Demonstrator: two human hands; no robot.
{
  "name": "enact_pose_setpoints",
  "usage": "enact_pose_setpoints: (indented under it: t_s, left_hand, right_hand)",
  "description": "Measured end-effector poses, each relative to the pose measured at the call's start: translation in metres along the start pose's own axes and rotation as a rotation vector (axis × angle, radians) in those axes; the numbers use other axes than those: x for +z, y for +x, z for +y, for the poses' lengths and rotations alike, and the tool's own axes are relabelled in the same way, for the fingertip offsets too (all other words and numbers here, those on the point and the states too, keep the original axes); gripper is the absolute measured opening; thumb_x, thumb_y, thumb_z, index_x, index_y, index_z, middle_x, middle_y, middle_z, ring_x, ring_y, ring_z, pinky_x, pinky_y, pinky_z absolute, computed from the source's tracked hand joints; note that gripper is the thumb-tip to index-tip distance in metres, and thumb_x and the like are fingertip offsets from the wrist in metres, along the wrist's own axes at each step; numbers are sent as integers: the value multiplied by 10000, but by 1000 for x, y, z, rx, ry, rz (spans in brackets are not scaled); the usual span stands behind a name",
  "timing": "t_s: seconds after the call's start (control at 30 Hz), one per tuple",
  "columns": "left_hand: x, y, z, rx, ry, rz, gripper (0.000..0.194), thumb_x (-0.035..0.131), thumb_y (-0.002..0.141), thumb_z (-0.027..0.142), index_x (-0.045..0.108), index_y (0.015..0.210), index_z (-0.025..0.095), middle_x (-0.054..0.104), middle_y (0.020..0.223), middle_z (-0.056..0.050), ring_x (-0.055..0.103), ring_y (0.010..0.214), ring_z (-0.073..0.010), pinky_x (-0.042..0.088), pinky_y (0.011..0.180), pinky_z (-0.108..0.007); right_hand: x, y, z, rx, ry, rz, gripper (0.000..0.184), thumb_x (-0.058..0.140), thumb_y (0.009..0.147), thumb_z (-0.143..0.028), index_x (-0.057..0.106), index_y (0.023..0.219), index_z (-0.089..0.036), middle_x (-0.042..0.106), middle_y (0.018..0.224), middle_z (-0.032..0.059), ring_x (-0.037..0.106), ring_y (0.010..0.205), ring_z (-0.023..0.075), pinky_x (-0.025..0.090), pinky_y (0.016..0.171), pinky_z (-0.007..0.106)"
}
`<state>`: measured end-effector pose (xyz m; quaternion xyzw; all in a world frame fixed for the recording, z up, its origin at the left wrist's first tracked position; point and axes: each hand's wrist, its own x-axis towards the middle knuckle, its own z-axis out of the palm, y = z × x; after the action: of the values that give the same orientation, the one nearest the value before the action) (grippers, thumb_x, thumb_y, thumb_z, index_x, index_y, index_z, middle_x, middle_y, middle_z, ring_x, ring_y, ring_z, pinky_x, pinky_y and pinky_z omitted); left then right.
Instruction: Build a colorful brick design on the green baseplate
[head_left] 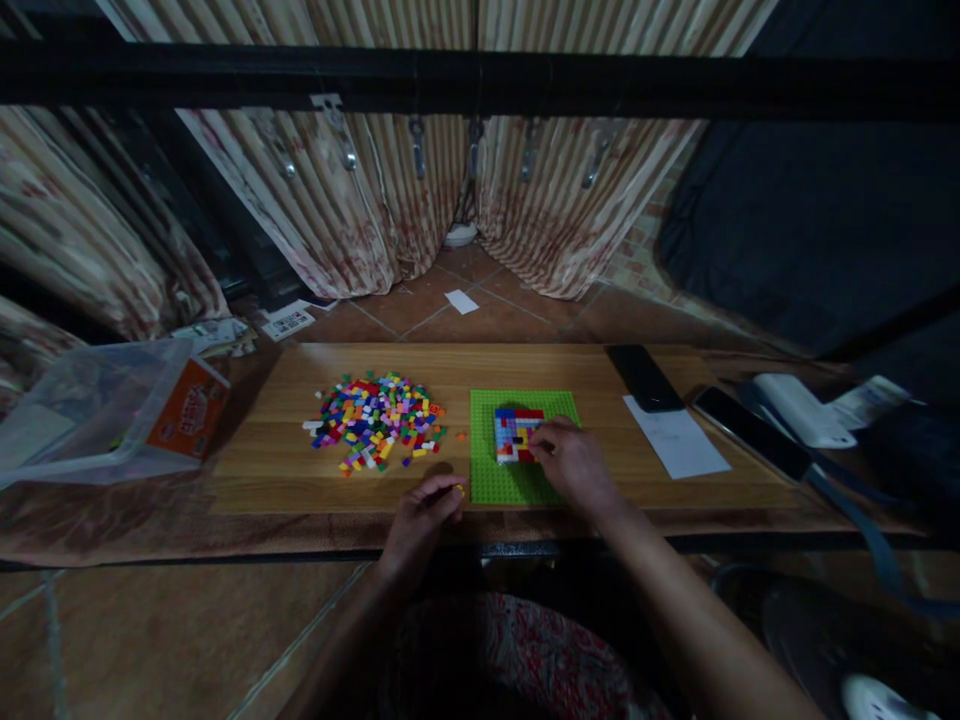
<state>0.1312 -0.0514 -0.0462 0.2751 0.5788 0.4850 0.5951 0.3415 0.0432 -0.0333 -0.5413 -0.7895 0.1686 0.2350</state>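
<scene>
A green studded baseplate [484, 482] lies on the wooden board. On it stands a low block of toy bricks [508, 425] in blue, red, light blue, white and yellow. My right hand [574, 460] reaches over the block's right side, thumb and fingers pinched at its top. Whatever sits between those fingertips is hidden. By the baseplate's lower left corner, my left hand [424, 515] pinches a small yellow brick [460, 490]. Further left spreads a pile of loose bricks [379, 415] in many colours. One orange brick [461, 435] lies apart, between pile and baseplate.
The wooden board [262, 450] carries a black phone [645, 378] and a white paper sheet [679, 440] on the right. Another dark phone [754, 432] lies at its right end, near a white device [802, 410]. A clear plastic box [112, 410] stands left.
</scene>
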Motion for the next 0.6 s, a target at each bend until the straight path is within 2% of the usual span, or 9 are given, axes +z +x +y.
enact_pose_setpoints:
  t_s: [0.17, 0.27, 0.37, 0.5, 0.6]
  left_hand:
    - [0, 0, 1, -5, -5, -4, 324, 745, 629, 353, 716, 878, 149, 585, 654, 17, 477, 556, -75, 381, 576, -211]
    - [0, -1, 1, -5, -11, -9, 317, 744, 633, 351, 717, 878, 152, 577, 643, 25, 476, 556, -72, 387, 578, -209]
    - [0, -1, 1, -6, -1, -8, 310, 739, 641, 352, 718, 881, 157, 577, 647, 28, 478, 559, -70, 395, 583, -207]
    - [0, 0, 0, -17, 2, -3, 301, 736, 651, 340, 718, 890, 159, 579, 641, 29, 481, 561, -67, 408, 586, -201]
    - [0, 0, 1, -24, -13, 6, 304, 741, 645, 335, 715, 888, 154, 622, 734, 6, 506, 582, -65, 427, 592, -198]
  right_hand:
    - [11, 1, 9, 186, 213, 76, 97, 599, 744, -206, 692, 722, -223, 671, 840, 26, 612, 739, 160, 479, 741, 306]
    - [16, -3, 9, 235, 309, 137, 96, 612, 742, -257, 696, 724, -216, 671, 804, 20, 615, 713, 155, 485, 710, 298]
    - [21, -6, 7, 205, 315, 214, 119, 601, 765, -263, 695, 730, -200, 663, 793, 32, 613, 713, 159, 484, 701, 298]
    - [28, -12, 3, 94, 237, 295, 156, 554, 814, -219, 686, 735, -194, 649, 806, 50, 608, 762, 169, 484, 734, 306]
    - [32, -16, 4, 37, 183, 315, 187, 517, 844, -195, 686, 763, -194, 641, 823, 55, 603, 783, 172, 483, 751, 311]
